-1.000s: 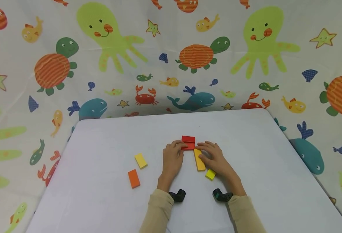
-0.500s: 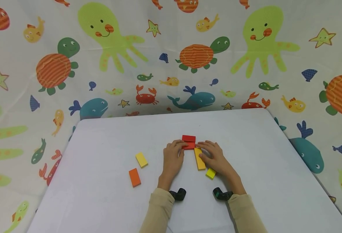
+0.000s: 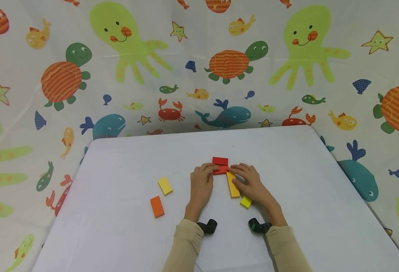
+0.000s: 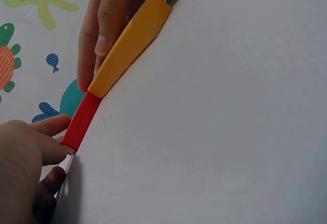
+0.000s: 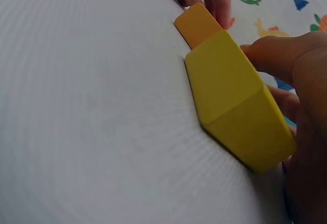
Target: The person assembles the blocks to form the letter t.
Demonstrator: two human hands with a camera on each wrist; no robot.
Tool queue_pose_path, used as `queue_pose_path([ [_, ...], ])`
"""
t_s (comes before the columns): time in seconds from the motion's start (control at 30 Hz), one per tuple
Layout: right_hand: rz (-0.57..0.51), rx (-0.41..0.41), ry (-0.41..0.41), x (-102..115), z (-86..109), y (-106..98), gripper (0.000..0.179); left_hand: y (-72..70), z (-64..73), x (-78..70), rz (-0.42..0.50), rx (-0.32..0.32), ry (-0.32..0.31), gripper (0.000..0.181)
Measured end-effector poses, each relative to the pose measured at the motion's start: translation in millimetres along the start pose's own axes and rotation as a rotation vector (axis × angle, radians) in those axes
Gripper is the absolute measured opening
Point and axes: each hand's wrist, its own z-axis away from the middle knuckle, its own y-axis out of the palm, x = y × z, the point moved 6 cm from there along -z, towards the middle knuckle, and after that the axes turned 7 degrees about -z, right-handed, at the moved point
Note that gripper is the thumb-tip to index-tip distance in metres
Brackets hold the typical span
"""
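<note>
Two red blocks lie one behind the other near the middle of the table: a far red block (image 3: 220,161) and a near red block (image 3: 221,170). My left hand (image 3: 201,184) holds the left end of the near one with its fingertips. At that block's right end, the fingertips of my right hand (image 3: 250,184) touch it, fingers fairly straight. The right thumb lies by a long yellow-orange block (image 3: 233,186), whose far end meets the near red block. Close under the right palm sits a bright yellow block (image 5: 225,81), partly covered in the head view.
Off to the left on the white table (image 3: 117,181) lie a pale yellow block (image 3: 165,186) and an orange block (image 3: 157,207). A cloth (image 3: 192,37) printed with sea animals hangs behind and beside the table.
The right fingertips have shifted slightly left onto the near red block's right end. Both hands otherwise stay almost in place, and the other blocks have not moved.
</note>
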Motion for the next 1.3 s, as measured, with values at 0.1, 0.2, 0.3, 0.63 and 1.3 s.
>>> queue_pose_path([
  [0.1, -0.002, 0.012, 0.013, -0.2, -0.2, 0.5, 0.044, 0.8, 0.2, 1.2, 0.000, 0.005, -0.016, 0.027],
  [0.2, -0.005, 0.021, 0.023, 0.3, -0.6, 0.8, 0.044, 0.7, 0.3, 1.8, 0.016, 0.006, -0.026, 0.027],
  [0.3, -0.010, 0.021, 0.025, 0.8, -0.6, 0.5, 0.044, 0.0, 0.0, 1.7, 0.033, 0.000, -0.028, 0.026],
  [0.63, -0.016, 0.026, 0.036, 2.4, -1.2, 0.2, 0.045, -2.2, 0.1, 0.2, 0.067, 0.014, -0.049, 0.025],
  [1.3, -0.011, 0.004, 0.069, -0.6, -2.6, 0.5, 0.042, 14.3, 12.9, -24.9, -0.108, 0.115, -0.020, 0.051],
])
